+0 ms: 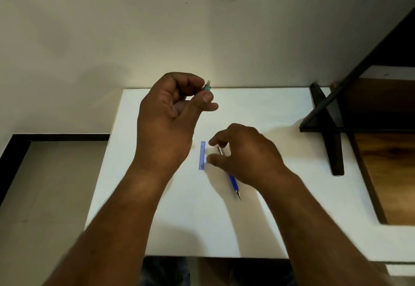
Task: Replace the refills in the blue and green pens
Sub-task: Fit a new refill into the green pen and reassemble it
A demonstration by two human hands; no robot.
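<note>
My left hand [170,110] is raised above the white table [258,110] and pinches a green pen [207,86] between thumb and fingers; only its end sticks out. My right hand [244,153] hovers low over the table with fingers curled and apart. Under it lies a blue pen [234,182], its metal tip pointing toward me; the hand hides the pen's middle. A thin refill tip or pen end [219,149] shows between the right fingers. Whether the fingers touch it is unclear. A small greenish piece [207,159] shows at my right thumb tip.
A strip of blue tape [202,155] is stuck on the table just left of my right hand. A dark wooden frame [332,128] rests on the table's right side, with brown wood beyond it. A pale wall stands behind the table.
</note>
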